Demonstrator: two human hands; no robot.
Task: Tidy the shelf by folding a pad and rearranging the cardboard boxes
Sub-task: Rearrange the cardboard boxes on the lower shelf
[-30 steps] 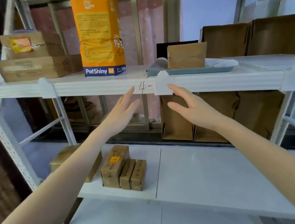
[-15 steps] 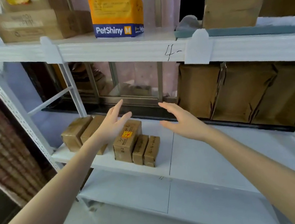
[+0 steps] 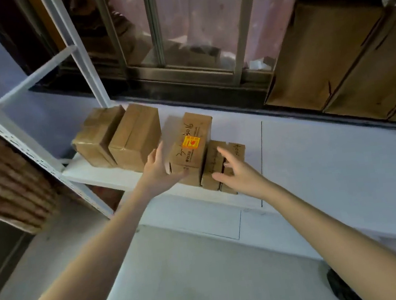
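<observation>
A tall cardboard box with an orange sticker (image 3: 189, 142) stands on the white lower shelf (image 3: 318, 160). Two slim boxes (image 3: 221, 162) lean against its right side. My left hand (image 3: 159, 172) is open at the sticker box's left front corner, thumb touching or nearly touching it. My right hand (image 3: 237, 172) is open with fingers spread over the front of the slim boxes. Two larger taped boxes (image 3: 120, 137) sit further left on the same shelf. No pad is in view.
Big flattened brown cartons (image 3: 345, 57) lean against the window at the back right. A perforated white upright (image 3: 30, 150) frames the shelf's left end. A lower white shelf board (image 3: 201, 224) lies below. My shoes show on the floor.
My view has dropped from the upper shelf to the lower one. Both hands have moved down and forward, from mid-air to the sticker box and the slim boxes.
</observation>
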